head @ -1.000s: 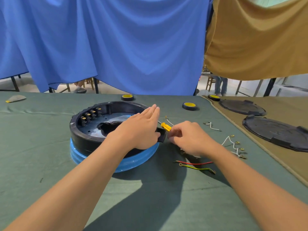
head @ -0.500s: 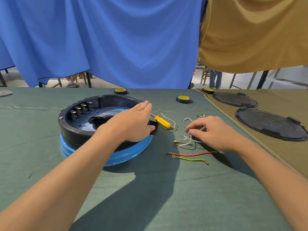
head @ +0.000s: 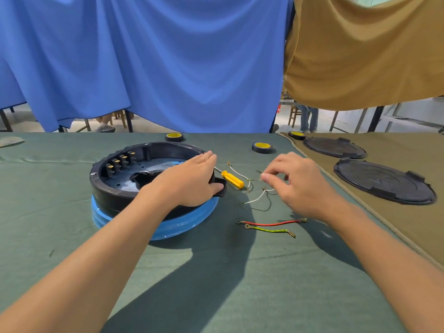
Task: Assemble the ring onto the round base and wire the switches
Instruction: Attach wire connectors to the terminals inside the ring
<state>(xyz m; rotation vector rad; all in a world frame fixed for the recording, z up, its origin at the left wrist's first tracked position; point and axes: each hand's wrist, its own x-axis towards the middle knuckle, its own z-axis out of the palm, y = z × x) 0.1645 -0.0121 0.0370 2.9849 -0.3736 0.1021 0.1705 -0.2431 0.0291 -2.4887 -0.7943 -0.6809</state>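
The black ring (head: 108, 193) is already seated on the blue round base (head: 168, 227), which is seen peeking out beneath it as a glossy, stepped plastic lip. The ring is read as hard moulded plastic, matte, with a tall wall. Inside the ring, at its left, a row of switches (head: 120, 163) is mounted, small black blocks with brassy tabs, and no wire is seen attached to them. So the fitting is judged done and the wiring not yet begun.

Over the ring's right rim the left hand (head: 189, 181) is laid, fingers straight and flat, thumb pressed to a black lug on the wall; the assembly is being steadied.

Just right of the ring a screwdriver (head: 232, 180) is found lying on the surface (head: 216, 272), its yellow handle faceted and shiny. Beside it, white wires (head: 254, 199) are scattered in limp curls, with metal terminals at the ends.

Further right of the ring, a wire lead (head: 259, 172) is pinched between thumb and forefinger of the right hand (head: 302, 186), the other fingers curled loosely. Nearer than that, a red wire (head: 271, 223) and a green-yellow wire (head: 269, 230) are left lying untouched, ring lugs at their tips. All of these are judged yet to be connected.
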